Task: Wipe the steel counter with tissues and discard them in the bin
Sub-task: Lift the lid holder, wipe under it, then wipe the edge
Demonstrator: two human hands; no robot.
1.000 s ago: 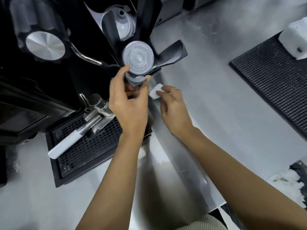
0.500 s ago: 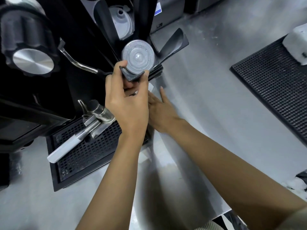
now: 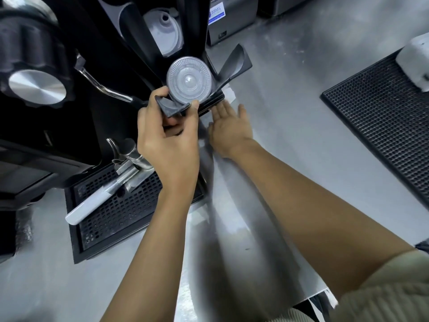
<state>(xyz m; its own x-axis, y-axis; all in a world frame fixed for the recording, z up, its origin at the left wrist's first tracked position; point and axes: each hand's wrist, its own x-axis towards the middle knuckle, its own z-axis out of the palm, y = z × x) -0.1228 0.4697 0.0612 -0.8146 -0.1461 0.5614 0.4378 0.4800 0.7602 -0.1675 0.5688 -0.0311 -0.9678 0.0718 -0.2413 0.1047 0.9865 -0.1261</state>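
From my seat I start at the left, where the black drip tray [image 3: 111, 212] sits on the steel counter [image 3: 290, 147] under the coffee machine. Just right of it, my left hand [image 3: 167, 145] has its thumb and fingers curled round the front edge of a black lid holder [image 3: 176, 108], with a clear plastic lid [image 3: 189, 79] standing on top. Beside the holder's right end lies the tissue [image 3: 229, 93], a small white piece on bare steel. I judge it light, soft and easily torn if damp. It should slide freely on this smooth metal, so flat pressure suits it better than a pinch, with bunching at the edges for lifting. My right hand [image 3: 228, 129] lies flat, fingers straight and together, palm down on the counter. Its fingertips reach the tissue's near edge, but I cannot tell how much paper lies under them. The ribbed bar mat [image 3: 383, 126] lies well apart.
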